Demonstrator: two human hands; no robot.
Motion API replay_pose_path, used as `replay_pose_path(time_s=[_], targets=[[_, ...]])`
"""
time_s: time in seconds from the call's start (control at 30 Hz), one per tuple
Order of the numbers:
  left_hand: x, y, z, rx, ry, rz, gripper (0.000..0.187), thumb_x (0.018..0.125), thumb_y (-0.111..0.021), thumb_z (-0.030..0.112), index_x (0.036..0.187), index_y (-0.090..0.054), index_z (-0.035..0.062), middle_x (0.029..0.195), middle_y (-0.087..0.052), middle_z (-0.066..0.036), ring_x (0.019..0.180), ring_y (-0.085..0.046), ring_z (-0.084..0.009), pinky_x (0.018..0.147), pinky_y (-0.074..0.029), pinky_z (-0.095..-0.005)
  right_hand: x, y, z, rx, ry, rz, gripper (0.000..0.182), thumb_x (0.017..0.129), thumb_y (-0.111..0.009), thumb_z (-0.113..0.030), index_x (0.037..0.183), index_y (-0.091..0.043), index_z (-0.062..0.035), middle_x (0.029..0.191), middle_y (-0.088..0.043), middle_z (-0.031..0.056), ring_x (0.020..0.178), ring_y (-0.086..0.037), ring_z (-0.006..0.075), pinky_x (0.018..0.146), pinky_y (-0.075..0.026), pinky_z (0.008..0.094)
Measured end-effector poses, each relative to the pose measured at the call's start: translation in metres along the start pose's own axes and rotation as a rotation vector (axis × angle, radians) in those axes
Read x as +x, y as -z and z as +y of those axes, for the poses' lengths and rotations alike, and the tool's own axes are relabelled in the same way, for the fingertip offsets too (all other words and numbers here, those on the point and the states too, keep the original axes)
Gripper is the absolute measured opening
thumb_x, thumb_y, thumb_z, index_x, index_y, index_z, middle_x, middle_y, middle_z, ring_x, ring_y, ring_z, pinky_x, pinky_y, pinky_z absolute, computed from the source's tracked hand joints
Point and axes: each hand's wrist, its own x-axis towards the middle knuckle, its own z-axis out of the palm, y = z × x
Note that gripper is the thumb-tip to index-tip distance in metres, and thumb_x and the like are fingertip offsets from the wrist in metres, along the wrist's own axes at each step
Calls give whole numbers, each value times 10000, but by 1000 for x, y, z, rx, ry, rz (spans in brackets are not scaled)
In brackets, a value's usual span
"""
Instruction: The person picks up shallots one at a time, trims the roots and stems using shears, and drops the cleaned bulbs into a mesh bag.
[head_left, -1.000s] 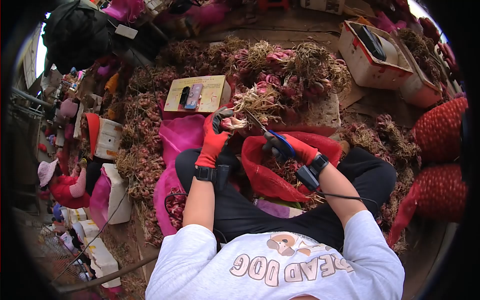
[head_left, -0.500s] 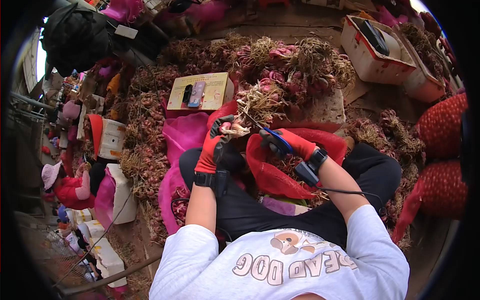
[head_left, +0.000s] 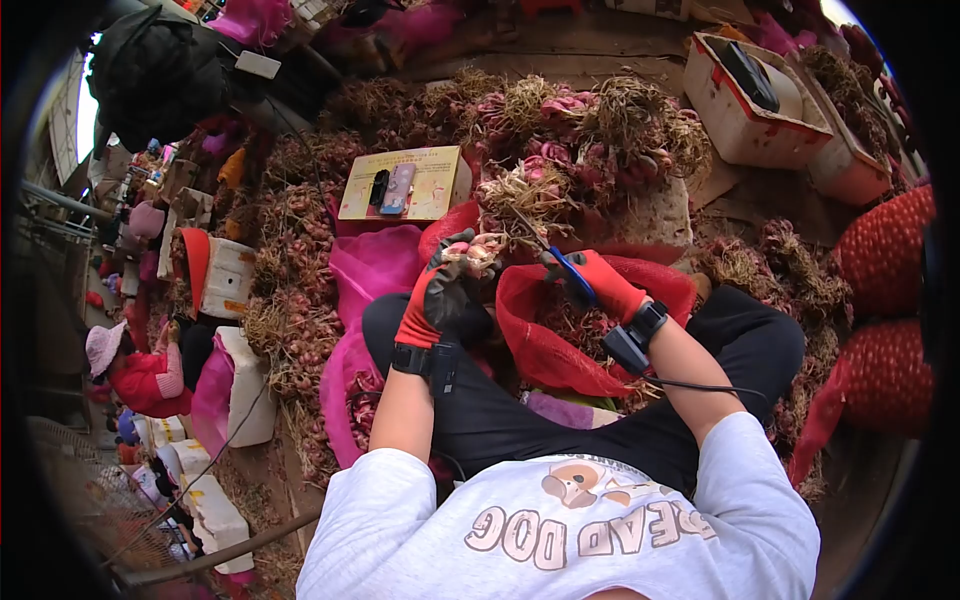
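My left hand (head_left: 440, 285), in a red and dark grey glove, is closed around a small bunch of pinkish shallots (head_left: 482, 255) with pale, dry skins. My right hand (head_left: 605, 283), gloved alike, grips blue-handled scissors (head_left: 572, 274). Their thin blades point up and left, toward the dry stalks of a shallot heap (head_left: 535, 195) just beyond. Below my hands, a red mesh bag (head_left: 540, 368) lies open between my legs with loose shallots inside. Pink netting (head_left: 350, 280) spreads beside my left forearm.
A yellow box (head_left: 430, 205) carries a phone (head_left: 397, 188) and a small black object. Shallots (head_left: 290, 320) cover the floor to the left. A foam box (head_left: 740, 130) stands at upper right, above full red mesh sacks (head_left: 885, 375). Another person (head_left: 145, 370) sits far left.
My right hand and the scissors have shifted right, away from my left hand, and the blades look wider apart. The shallots in my left hand are turned, their long pale ends no longer showing.
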Motion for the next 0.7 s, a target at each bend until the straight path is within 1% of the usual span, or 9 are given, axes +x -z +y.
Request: replay_pose_path(time_s=[0.1, 0.13, 0.23, 0.27, 0.37, 0.4, 0.5, 0.6, 0.7], targets=[[-7, 2, -35, -367, 54, -183, 447, 897, -613, 235, 1297, -452, 114, 1268, -499, -148, 1108, -540, -378, 867, -538, -410, -43, 10, -12, 138, -33, -94, 286, 891, -618, -374, 1000, -633, -109, 630, -536, -42, 457, -449, 36, 432, -377, 195], [-3, 5, -50, -563, 234, -150, 400, 898, -617, 265, 1257, -477, 158, 1274, -489, -132, 1112, -540, -371, 837, -549, -412, -57, 12, -12, 126, -19, -46, 260, 908, -599, -332, 1067, -588, -127, 721, -574, -20, 489, -477, 23, 447, -388, 172], [-8, -30, -96, -473, 213, 19, 367, 913, -592, 292, 1237, -484, 156, 1239, -505, -108, 1084, -555, -341, 824, -548, -398, -94, 15, -21, 173, 59, -14, 250, 914, -591, -327, 1063, -597, -127, 811, -601, 1, 519, -501, 20, 454, -392, 173], [-9, -49, -106, -303, 146, -29, 412, 919, -570, 368, 1248, -473, 139, 1196, -528, -80, 1081, -556, -277, 844, -531, -368, -99, 19, -17, 186, 85, -26, 298, 892, -616, -334, 1074, -605, -99, 865, -619, 32, 566, -548, 52, 481, -433, 187], [4, -92, -123, 79, 98, -178, 467, 935, -525, 426, 1265, -456, 102, 1194, -533, -62, 1102, -541, -206, 878, -508, -356, -92, 33, 19, 165, 332, 1, 321, 859, -648, -300, 1061, -613, -53, 880, -626, 43, 662, -594, 91, 525, -482, 220], [10, -103, -131, 128, 108, -168, 533, 941, -486, 483, 1278, -445, 73, 1213, -527, -51, 1091, -539, -164, 894, -491, -338, -95, 39, 21, 188, 227, 28, 290, 833, -661, -222, 1031, -615, -15, 900, -633, 49, 757, -615, 115, 587, -507, 244], [11, -107, -143, 168, 131, 32, 556, 952, -451, 500, 1295, -439, 62, 1180, -553, -51, 1038, -564, -155, 872, -490, -314, -93, 44, 37, 384, 273, 51, 259, 821, -659, -160, 1029, -614, -13, 898, -632, 26, 790, -614, 102, 648, -506, 252], [10, -99, -135, 135, 252, 44, 546, 955, -438, 503, 1295, -450, 76, 1144, -576, -49, 973, -588, -158, 848, -493, -299, -86, 44, 46, 349, 395, 251, 278, 818, -667, -169, 1050, -609, -26, 889, -643, 56, 795, -627, 149, 719, -507, 293], [14, -86, -140, 199, 363, 120, 494, 975, -407, 472, 1279, -468, 87, 1081, -591, -38, 936, -595, -154, 821, -499, -281, -84, 38, 43, -241, 560, 576, 305, 819, -673, -183, 1077, -597, -38, 893, -646, 102, 815, -638, 214, 766, -502, 335]])
